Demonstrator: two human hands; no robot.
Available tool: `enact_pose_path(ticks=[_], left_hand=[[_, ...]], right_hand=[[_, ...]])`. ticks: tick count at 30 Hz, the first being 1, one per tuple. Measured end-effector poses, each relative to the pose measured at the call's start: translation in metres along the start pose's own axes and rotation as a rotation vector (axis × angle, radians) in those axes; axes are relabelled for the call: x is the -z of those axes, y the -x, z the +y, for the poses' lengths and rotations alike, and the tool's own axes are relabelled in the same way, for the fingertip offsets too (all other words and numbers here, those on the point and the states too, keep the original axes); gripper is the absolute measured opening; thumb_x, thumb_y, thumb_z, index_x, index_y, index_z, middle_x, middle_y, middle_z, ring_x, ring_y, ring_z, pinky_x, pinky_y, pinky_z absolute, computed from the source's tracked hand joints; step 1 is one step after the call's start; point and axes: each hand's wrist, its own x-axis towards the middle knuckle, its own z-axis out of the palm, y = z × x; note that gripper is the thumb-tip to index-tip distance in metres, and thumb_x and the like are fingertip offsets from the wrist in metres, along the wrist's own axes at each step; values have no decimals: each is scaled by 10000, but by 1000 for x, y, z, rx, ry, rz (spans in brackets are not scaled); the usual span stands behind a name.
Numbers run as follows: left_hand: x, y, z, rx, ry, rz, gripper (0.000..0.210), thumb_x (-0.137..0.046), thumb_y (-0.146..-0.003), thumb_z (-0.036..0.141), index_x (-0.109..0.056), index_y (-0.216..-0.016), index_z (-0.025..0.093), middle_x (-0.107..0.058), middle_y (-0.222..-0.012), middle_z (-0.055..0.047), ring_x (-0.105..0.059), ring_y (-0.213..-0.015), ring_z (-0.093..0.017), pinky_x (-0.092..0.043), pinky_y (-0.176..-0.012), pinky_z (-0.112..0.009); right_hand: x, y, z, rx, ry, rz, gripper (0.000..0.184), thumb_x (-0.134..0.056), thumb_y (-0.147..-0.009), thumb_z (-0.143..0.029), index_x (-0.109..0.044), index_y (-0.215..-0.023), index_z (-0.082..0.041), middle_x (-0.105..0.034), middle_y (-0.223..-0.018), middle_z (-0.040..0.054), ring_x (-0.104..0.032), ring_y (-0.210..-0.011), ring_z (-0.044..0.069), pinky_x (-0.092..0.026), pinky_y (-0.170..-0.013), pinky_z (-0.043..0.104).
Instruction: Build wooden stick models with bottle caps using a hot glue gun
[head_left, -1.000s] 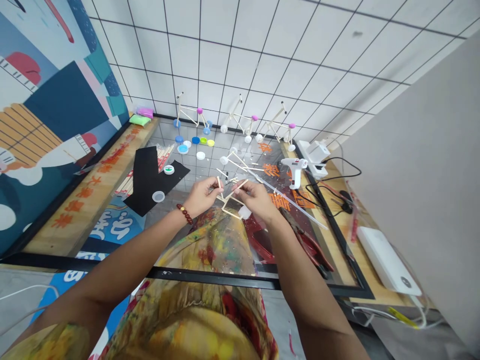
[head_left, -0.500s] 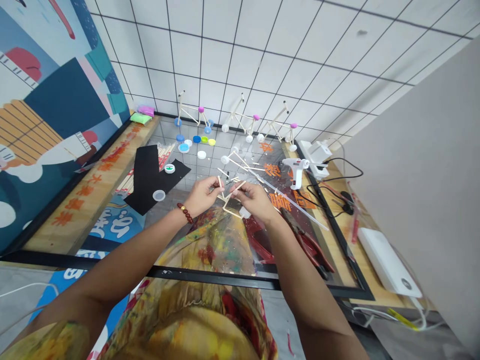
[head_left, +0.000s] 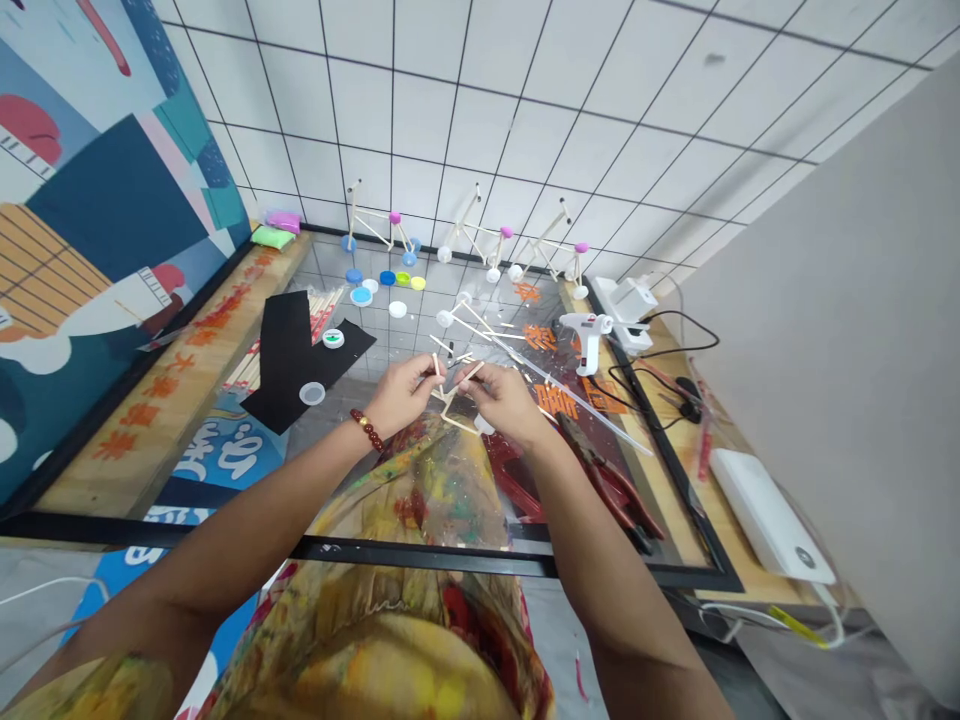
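Note:
My left hand (head_left: 407, 388), with a beaded bracelet at the wrist, pinches a thin wooden stick near its upper end. Opposite it, my right hand (head_left: 497, 398) pinches another stick that slants up to the right. Both sticks run down to a small stick frame (head_left: 459, 421) low between my hands; whether they are joined there I cannot make out. A whitish bottle cap (head_left: 484, 425) sits at the frame's right end, partly behind my right hand. Just beyond lies another stick piece (head_left: 480, 325) with a white cap (head_left: 445, 319), among loose stick bits.
Three stick-and-cap models (head_left: 465, 225) stand along the back. A white glue gun (head_left: 589, 340) and clear glue stick (head_left: 600, 418) lie right, near red-handled pliers (head_left: 615, 495). Left are black sheets (head_left: 285, 350), bundled sticks (head_left: 324, 305) and loose caps (head_left: 397, 310). A white power bank (head_left: 769, 515) is far right.
The view has shifted slightly. Both hands keep their pinch on the sticks, with almost no movement relative to the frame.

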Motion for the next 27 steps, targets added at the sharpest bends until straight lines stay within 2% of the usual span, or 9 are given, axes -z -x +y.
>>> enact_pose_path(ticks=[11,15,19,27], left_hand=[[0,-1,1,-11,-57,6,77,-566,-887,206,-642,-888,196,-723,-862,-13,-669,-801,-176,-501,-750,-274],[0,-1,2,-9,-79,10,82,-563,-885,199,-645,-888,197,-725,-859,-16,-673,-798,-177,-508,-743,-276],[-1,-1,2,-21,-82,14,90,-562,-887,193,-651,-898,196,-729,-870,-22,-680,-808,-181,-522,-758,-286],[0,0,1,-63,-122,22,95,-590,-875,162,-664,-920,201,-725,-974,-42,-679,-951,-200,-548,-828,-312]], right_hand=[[-2,-2,0,179,218,-29,240,-479,-805,-53,-670,-858,-189,-701,-777,43,-621,-713,181,-448,-738,296],[-3,-1,2,193,234,-35,220,-489,-825,-64,-666,-863,-190,-702,-773,40,-622,-702,181,-445,-734,296],[-4,0,0,192,282,-36,220,-493,-836,-60,-657,-881,-200,-725,-831,44,-650,-777,194,-433,-802,319],[-5,2,-2,175,307,-51,195,-489,-858,-69,-637,-883,-193,-722,-846,54,-654,-817,213,-406,-840,341]])
